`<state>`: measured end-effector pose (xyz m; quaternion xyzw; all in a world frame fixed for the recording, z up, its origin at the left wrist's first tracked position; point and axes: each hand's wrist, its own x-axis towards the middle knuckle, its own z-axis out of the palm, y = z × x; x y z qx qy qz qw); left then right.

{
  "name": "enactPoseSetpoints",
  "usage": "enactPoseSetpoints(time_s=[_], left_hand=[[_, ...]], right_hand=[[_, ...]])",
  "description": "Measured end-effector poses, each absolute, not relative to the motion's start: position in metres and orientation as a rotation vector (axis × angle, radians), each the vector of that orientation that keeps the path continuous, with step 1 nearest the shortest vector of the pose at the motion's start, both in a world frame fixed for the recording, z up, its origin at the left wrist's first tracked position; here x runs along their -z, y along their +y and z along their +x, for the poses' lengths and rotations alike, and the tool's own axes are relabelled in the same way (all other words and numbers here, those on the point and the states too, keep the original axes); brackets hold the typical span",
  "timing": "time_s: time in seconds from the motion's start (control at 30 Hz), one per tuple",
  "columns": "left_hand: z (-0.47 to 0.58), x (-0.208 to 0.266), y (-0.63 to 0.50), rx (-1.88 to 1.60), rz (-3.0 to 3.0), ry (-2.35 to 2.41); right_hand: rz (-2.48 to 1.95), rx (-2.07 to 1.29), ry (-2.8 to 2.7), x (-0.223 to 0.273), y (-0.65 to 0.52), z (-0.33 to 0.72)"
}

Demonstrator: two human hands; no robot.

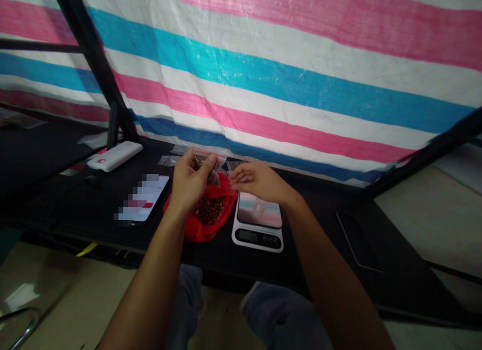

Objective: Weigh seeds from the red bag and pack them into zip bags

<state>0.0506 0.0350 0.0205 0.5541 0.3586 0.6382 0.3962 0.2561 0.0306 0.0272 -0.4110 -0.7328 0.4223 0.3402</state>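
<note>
My left hand (190, 179) grips a small clear zip bag (213, 178) with something brown inside, thumb on top. Below it lies an open red plastic bag (201, 233) holding small dark brown beans or seeds (209, 211). My right hand (258, 182) hovers over the back of a white kitchen scale (257, 243), its slightly bent fingers pointing left toward the zip bag. I see nothing held in it. The scale has a shiny metal plate and a dark display at the front. More clear bags (167, 160) lie behind my left hand.
To the left on the black table (211, 257) are a phone with a lit screen (145, 199) and a white power bank (116, 156). A dark flat device (357, 242) lies at the right. Striped plastic sheeting (263, 84) hangs behind, between dark frame bars (88, 43).
</note>
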Motion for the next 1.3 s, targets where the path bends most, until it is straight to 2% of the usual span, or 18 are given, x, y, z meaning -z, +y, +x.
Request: enactPoseSetpoints(time_s=[0.3, 0.6, 0.93, 1.3], left_hand=[[0.069, -0.016, 0.023, -1.293, 1.631, 0.705], [0.075, -0.015, 0.015, -0.96, 1.611, 0.591], [0.082, -0.007, 0.02, -1.09, 1.55, 0.63], [0.093, -0.005, 0.014, -1.121, 1.521, 0.647]], right_hand=[[-1.102, -0.988, -1.665, -0.043, -0.016, 0.258], [-1.162, -0.942, -1.63, -0.029, -0.03, 0.289], [-1.199, -0.676, -1.7, -0.026, -0.031, 0.295], [-1.152, -0.629, -1.728, -0.027, -0.031, 0.287]])
